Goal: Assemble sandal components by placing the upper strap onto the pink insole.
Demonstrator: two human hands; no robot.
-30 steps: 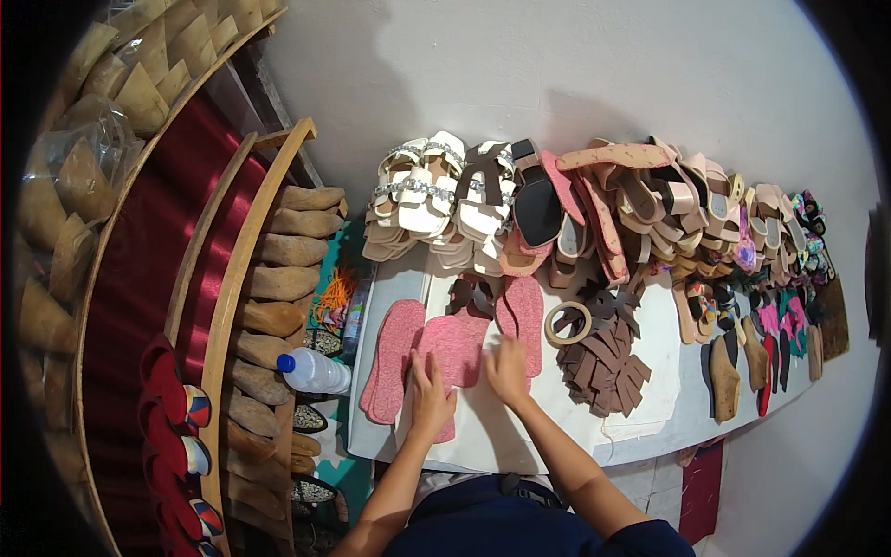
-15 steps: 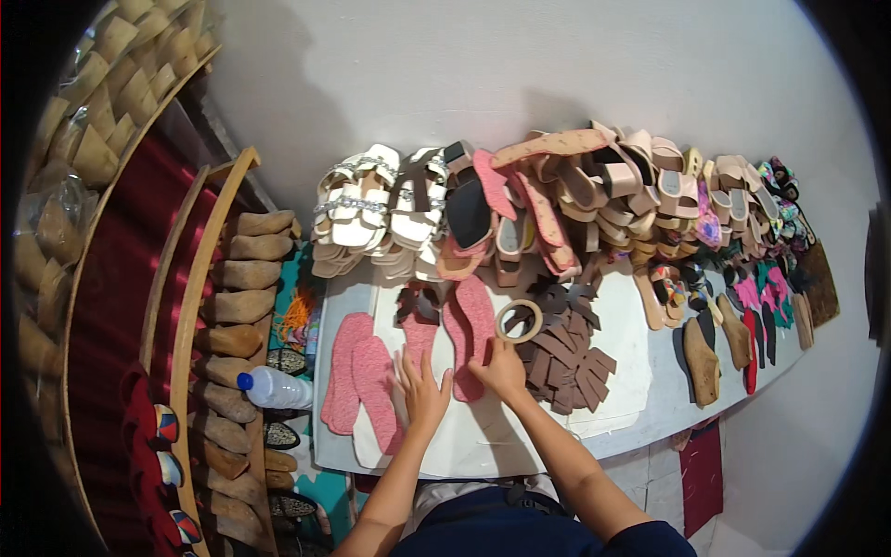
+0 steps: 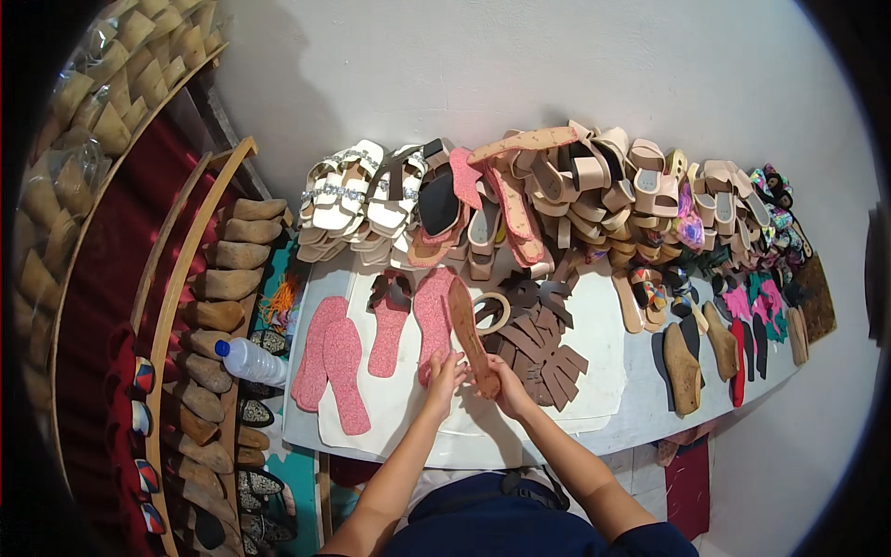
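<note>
My right hand [image 3: 510, 390] grips the heel end of an insole [image 3: 471, 339], which is tilted up off the table with its tan-brown side showing. Close to that end is my left hand [image 3: 447, 379], its fingers partly spread and apparently holding nothing; whether they touch the insole I cannot tell. Beneath and to the left lies a pink speckled insole [image 3: 432, 311], partly covered by the raised one. Another pink insole [image 3: 386, 345] has a dark brown strap piece [image 3: 391, 291] at its toe end. Two more pink insoles [image 3: 344, 376] overlap farther left.
A tape roll [image 3: 490, 314] rests beside stacked brown strap pieces [image 3: 538, 348]. Finished sandals [image 3: 557, 186] pile along the wall. Wooden shoe lasts [image 3: 683, 371] lie at right; more fill the rack [image 3: 232, 255] at left. A plastic bottle [image 3: 255, 362] is by the table's left edge.
My right hand has lifted one pink insole and tipped it, exposing its brown side. My left hand has moved right, from the strapped insole toward the raised one. The view has shifted slightly.
</note>
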